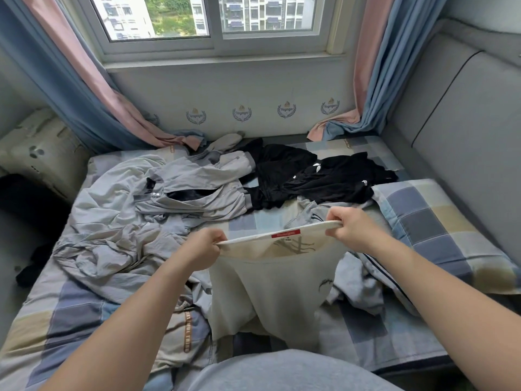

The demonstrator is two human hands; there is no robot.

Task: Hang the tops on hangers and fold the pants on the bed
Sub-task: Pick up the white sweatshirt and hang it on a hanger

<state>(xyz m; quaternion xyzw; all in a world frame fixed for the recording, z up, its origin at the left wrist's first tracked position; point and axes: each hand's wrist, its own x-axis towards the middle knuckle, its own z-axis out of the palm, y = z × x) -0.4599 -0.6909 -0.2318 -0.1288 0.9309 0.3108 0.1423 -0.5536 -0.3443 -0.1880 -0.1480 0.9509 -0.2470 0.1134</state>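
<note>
A cream top (pixel 270 289) with a red neck label hangs in front of me above the checked bed (pixel 84 314). My left hand (pixel 201 249) grips the left end of its stretched collar, and my right hand (pixel 348 227) grips the right end. The rest of the garment drapes down toward my lap. Behind it lie a grey garment with snap buttons (pixel 191 193) and a heap of black clothes (pixel 318 176). A blue-grey striped garment (pixel 358 280) lies crumpled under the cream top on the right. No hanger is in view.
A rumpled grey sheet (pixel 112 244) covers the bed's left half. A checked pillow (pixel 439 230) lies at the right by the padded grey headboard (pixel 465 131). Pink and blue curtains (pixel 93 103) hang either side of the window (pixel 214 21). A pale box (pixel 36 148) stands at far left.
</note>
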